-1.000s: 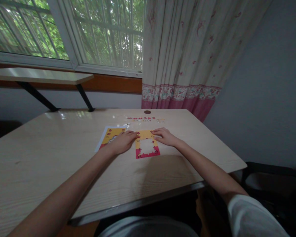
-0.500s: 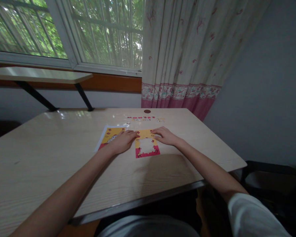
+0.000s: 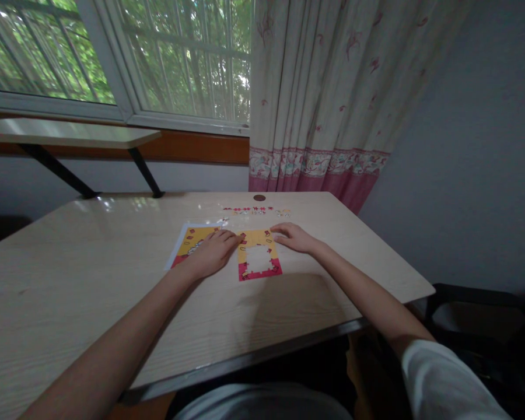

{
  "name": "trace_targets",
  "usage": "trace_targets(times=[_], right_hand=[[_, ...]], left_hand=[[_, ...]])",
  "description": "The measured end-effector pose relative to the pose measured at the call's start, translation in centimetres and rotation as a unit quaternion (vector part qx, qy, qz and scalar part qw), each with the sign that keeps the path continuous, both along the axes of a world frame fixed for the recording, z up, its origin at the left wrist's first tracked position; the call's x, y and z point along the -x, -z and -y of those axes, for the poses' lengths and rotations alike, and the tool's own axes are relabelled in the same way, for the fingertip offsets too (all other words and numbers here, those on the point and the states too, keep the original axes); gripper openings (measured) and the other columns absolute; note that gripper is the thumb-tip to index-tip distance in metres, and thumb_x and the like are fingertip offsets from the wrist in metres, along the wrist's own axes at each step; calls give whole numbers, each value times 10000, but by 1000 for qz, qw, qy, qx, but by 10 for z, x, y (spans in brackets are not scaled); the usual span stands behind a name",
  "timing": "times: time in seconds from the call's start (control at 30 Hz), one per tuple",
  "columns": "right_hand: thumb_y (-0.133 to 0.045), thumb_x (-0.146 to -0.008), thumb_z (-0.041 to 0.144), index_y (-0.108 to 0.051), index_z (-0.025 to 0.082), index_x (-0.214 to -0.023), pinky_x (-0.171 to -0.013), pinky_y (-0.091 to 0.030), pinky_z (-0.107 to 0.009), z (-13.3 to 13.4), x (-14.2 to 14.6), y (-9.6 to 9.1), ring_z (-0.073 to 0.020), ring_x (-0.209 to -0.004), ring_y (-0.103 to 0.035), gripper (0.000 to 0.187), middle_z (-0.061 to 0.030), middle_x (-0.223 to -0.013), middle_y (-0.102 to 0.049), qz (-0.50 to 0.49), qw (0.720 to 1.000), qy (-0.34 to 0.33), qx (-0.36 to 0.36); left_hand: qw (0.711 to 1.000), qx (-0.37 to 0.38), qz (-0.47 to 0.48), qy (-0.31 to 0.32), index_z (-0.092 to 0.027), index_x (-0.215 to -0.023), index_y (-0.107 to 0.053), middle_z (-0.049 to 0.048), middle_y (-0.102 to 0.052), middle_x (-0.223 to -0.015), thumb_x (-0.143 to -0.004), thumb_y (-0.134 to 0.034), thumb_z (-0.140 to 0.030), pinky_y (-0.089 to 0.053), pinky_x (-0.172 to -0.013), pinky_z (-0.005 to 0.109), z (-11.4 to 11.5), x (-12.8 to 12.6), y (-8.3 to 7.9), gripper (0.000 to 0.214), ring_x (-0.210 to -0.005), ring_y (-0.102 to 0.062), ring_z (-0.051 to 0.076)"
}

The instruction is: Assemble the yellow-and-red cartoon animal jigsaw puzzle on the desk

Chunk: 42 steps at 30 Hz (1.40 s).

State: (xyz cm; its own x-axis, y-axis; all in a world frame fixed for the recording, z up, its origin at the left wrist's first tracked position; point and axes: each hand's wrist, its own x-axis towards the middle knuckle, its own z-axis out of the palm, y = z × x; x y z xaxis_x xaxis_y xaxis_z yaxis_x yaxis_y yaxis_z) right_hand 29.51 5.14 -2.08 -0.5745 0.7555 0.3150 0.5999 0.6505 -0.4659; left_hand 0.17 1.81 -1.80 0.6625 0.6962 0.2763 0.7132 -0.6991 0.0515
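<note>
A jigsaw puzzle with a yellow top and red bottom (image 3: 256,238) lies flat on the table, a gap with notched edges in its middle. My left hand (image 3: 216,252) rests at the puzzle's upper left edge, its fingers stretched out and the fingertips touching it. Beside the upper right edge is my right hand (image 3: 296,238), with thumb and fingers apart and nothing visible in them; whether its fingertips touch the puzzle I cannot tell. Partly under my left hand and forearm lies a picture sheet (image 3: 188,238) in matching colours. Several loose puzzle pieces (image 3: 245,209) lie in rows beyond the puzzle.
The pale wooden table (image 3: 91,280) has a dark round disc (image 3: 259,198) near its far edge. A raised shelf (image 3: 70,133) on black supports stands at the back left. Behind are a window and a long curtain (image 3: 310,116). A dark chair (image 3: 476,297) is at the right.
The view has shifted slightly, moving the table a little to the left. My right fingers have eased slightly off the puzzle's right edge. My left hand stays at the left edge.
</note>
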Motion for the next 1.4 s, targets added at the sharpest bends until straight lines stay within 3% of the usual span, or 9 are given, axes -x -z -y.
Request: trace_targets(times=[0.1,0.2,0.37,0.5,0.67,0.73,0.9,1.07,1.4], right_hand=[[-539,-856,229,-665,138,-1054,-854,-458,-302,-19,-17,-11,-175,-939,-616,252,-99,-1045,-680,-3,997,66,37],[-495,-868,169,-673,138,-1067,-845,-457,-293,-45,-36,-22,-183,-919,-622,268,-112,-1050,-681,50,986,160,19],[-429,-903,166,-598,196,-1216,-949,-401,-296,-74,-49,-22,-203,-1102,-551,357,-106,-1233,-595,183,966,181,-27],[-417,-912,220,-593,269,-1218,-921,-416,-327,-74,-47,-13,-221,-1093,-544,356,-83,-1244,-584,231,947,223,-24],[-486,-872,238,-681,113,-1045,-883,-422,-380,-64,-52,-9,-279,-1021,-569,289,-207,-1084,-638,223,931,289,-27],[-512,-858,235,-696,92,-967,-842,-435,-362,-59,-57,-9,-272,-956,-596,257,-213,-999,-663,213,930,299,-21],[-617,-787,214,-705,126,-832,-716,-440,-264,-46,-71,-11,-195,-780,-624,132,-125,-858,-698,184,945,270,18],[-594,-776,175,-681,124,-919,-615,-417,-213,-35,-77,-13,-123,-643,-576,175,-54,-770,-680,154,962,214,64],[-559,-737,136,-643,121,-863,-580,-381,-213,-25,-70,-15,-104,-602,-486,152,-15,-693,-596,98,981,135,94]], left_hand=[[1000,2,4,6,-226,-1164,-558,73,-600,-1102,-893,-367,-178,-366,-959,422,3,4,-2,335,-1056,-511,228],[1000,5,6,7,-235,-1095,-595,62,-612,-1069,-887,-374,-178,-368,-953,418,6,6,-6,308,-1035,-521,223],[1000,5,7,9,-218,-1070,-605,69,-616,-1055,-887,-370,-170,-387,-923,399,8,6,-8,302,-1032,-522,220],[1000,7,6,9,-213,-1059,-609,70,-615,-1053,-877,-385,-165,-376,-935,410,8,8,-7,293,-1028,-526,220],[1000,13,13,9,-222,-1053,-622,67,-620,-1051,-884,-386,-187,-373,-941,417,7,8,-7,293,-1033,-522,225],[1000,11,12,11,-222,-1056,-625,69,-620,-1050,-884,-384,-184,-365,-953,425,7,7,-7,299,-1034,-522,226],[1000,9,17,4,-220,-1052,-630,73,-617,-1058,-879,-382,-173,-354,-970,437,9,4,-7,306,-1035,-524,225],[1000,11,13,4,-213,-1042,-638,75,-627,-1051,-881,-394,-180,-358,-968,424,10,3,-8,294,-1020,-535,224],[999,13,29,14,-204,-1024,-642,78,-632,-1047,-888,-388,-191,-373,-957,427,11,1,-10,288,-1010,-537,220]])
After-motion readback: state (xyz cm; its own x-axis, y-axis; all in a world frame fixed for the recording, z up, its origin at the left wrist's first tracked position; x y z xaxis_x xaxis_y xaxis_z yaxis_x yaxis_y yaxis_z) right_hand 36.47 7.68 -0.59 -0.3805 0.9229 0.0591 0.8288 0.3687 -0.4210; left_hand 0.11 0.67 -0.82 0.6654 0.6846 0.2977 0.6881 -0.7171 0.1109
